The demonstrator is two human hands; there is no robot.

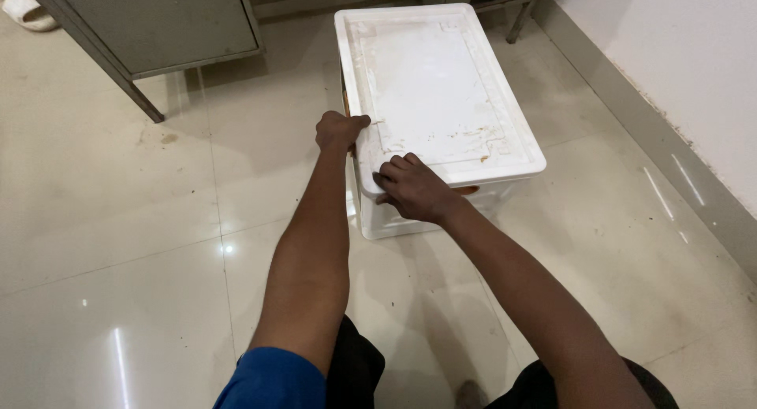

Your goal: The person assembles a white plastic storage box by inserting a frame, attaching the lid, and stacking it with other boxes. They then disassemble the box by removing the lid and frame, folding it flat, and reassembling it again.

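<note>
A white plastic crate (394, 220) with a stained white lid (434, 86) stands on the tiled floor in front of me. My left hand (339, 131) grips the lid's left edge, fingers curled over the rim. My right hand (414, 188) holds the lid's near edge by the front left corner, fingers bent on top of it. The lid sits slightly askew on the crate, overhanging at the near right. Something orange shows in the gap under the lid at the near side and at the left rim.
A grey metal cabinet on legs (158, 23) stands at the back left, with a white slipper (27, 11) beside it. A wall with a grey skirting (654, 133) runs along the right. More metal legs (520, 19) stand behind the crate. My knees are at the bottom edge.
</note>
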